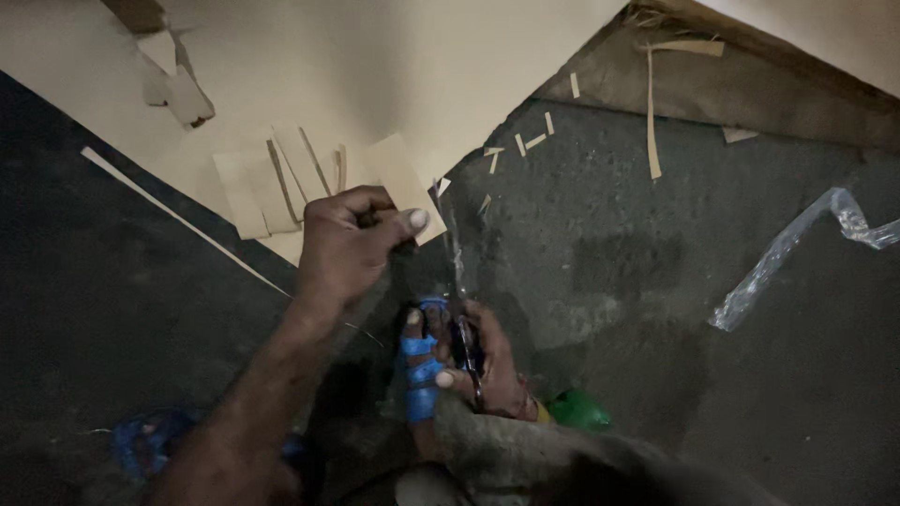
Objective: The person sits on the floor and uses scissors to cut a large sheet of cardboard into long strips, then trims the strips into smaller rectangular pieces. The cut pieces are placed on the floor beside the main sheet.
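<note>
We're mid-cut: our left hand (347, 245), center frame, is closed, pinching what looks like a small dark or clear piece near the blade tip; hard to tell what exactly. Our right hand (478, 361), lower center, is closed around the scissors (459, 309), blue-wrapped handle (422, 361) low, blade pointing up toward the left thumb. Whether the blades are parted or shut, we can't tell; too dim and blurry.

Step looks like trimming a strip with the scissors. Next move likely calls for holding the piece taut and lining it up between the blades.

Behind the left hand, small cut cardboard pieces (281, 183) lie fanned on a big cardboard sheet (394, 66) filling the upper left. Thin cardboard slivers (652, 112) are scattered on the dark floor (656, 281) in the upper middle. A crumpled clear plastic strip (778, 253) lies at right.

Hidden or unclear: a green object (579, 410) partly covered by our sleeve (525, 459) at bottom; a blue blurry thing (145, 440) lower left, under the forearm; a second sheet cut off at the upper right corner.
</note>
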